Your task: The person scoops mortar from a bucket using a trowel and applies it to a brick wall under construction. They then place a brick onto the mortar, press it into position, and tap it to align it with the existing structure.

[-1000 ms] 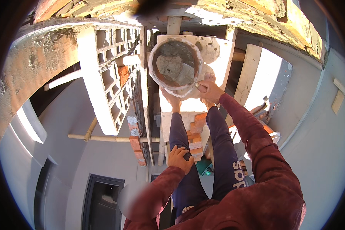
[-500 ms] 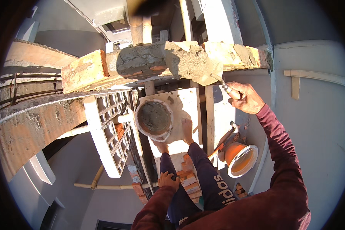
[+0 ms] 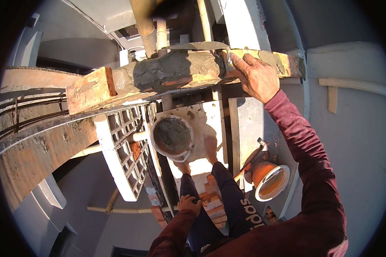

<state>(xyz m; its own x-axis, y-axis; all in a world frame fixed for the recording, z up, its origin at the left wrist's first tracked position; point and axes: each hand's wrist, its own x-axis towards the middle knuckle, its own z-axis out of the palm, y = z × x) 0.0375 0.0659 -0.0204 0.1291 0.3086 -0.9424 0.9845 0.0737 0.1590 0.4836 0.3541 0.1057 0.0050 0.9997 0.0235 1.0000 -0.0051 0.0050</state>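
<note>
My right hand [image 3: 260, 79] is closed round the handle of a trowel, above the right part of a brick wall [image 3: 287, 64]. The trowel's blade [image 3: 197, 45] lies along the far top edge of the wall, tilted nearly edge-on. Wet grey mortar [image 3: 167, 68] covers the wall's top to the left of my hand, partly in shadow. An orange brick [image 3: 91, 91] sits at the left end of this mortar. My left hand [image 3: 189, 204] rests on my left leg, its fingers spread and holding nothing.
A bucket [image 3: 172, 136] of mortar stands on the pale board [image 3: 197, 165] by my bare feet. To the right are an orange bucket [image 3: 272, 180] and a hammer [image 3: 262, 143]. A white lattice block [image 3: 116, 158] leans left; bamboo poles [image 3: 146, 25] rise beyond the wall.
My right hand has moved up and slightly left onto the wall, taking the trowel from its near face to the far top edge. The mortar clump on the near side is gone. My left hand stays put.
</note>
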